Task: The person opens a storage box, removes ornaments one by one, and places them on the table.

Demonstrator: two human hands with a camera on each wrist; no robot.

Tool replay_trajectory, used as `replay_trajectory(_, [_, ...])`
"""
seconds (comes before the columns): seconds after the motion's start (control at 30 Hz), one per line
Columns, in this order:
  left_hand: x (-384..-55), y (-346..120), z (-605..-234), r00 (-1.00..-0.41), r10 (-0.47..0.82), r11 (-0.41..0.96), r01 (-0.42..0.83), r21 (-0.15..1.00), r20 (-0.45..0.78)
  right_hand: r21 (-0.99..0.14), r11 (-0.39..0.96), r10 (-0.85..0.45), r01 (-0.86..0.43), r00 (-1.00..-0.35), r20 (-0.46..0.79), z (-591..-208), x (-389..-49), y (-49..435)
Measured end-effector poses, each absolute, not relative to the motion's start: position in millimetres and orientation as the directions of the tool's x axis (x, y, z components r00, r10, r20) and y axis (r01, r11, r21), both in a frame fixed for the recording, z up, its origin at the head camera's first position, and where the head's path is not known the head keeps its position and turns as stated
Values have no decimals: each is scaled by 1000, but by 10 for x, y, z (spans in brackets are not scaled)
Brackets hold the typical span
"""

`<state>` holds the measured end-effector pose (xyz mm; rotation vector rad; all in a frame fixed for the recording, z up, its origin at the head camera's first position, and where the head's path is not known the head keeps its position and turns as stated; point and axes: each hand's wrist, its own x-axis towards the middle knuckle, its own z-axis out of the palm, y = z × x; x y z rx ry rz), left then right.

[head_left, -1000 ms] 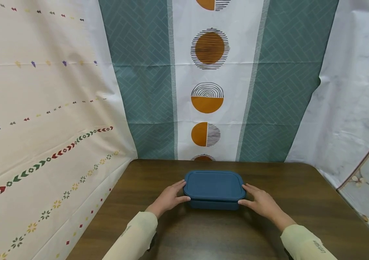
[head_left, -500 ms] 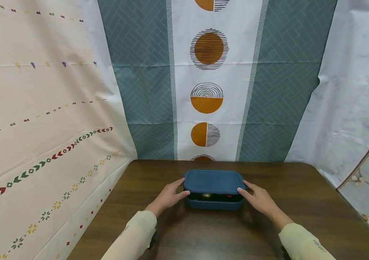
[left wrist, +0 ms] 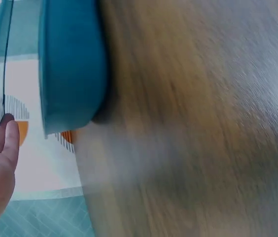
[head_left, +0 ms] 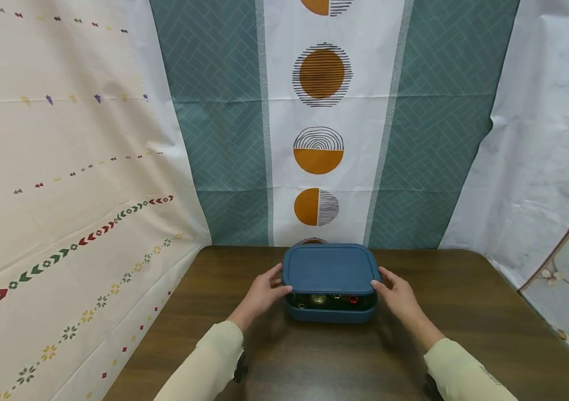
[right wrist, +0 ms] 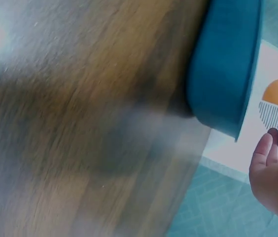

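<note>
The left hand (head_left: 260, 294) and right hand (head_left: 399, 294) are pinching opposite ends of a flat, blue, rounded-rectangular lid (head_left: 329, 268) in their fingers, holding it above a deep blue box (head_left: 331, 316) resting on the brown wood-grain desk (head_left: 329, 362). The lid is hiding most contents; small red (head_left: 353, 299) and yellowish items (head_left: 319, 299) are showing beneath. A teal-and-white cloth with orange circles (head_left: 234, 139) is hanging behind.

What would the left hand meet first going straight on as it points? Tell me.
The blue, rounded-rectangular, plastic-looking lid, whose edge the left hand grips. Beyond it, probably the teal-and-white patterned cloth, though depth is unclear.
</note>
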<state>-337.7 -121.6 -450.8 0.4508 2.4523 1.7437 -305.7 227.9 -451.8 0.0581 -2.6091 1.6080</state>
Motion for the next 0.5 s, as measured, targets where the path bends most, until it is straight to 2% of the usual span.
replay_trajectory(0.3, [-3347, -1245, -4406, -973, 222, 271, 127, 954, 67, -959, 283, 28, 6, -1000, 3, -4446, -3019, 2229])
replay_trajectory(0.5, [-3301, -1335, -4376, -972, 232, 262, 108, 959, 46, -951, 308, -16, 9, -1000, -15, -4420, -2977, 2253])
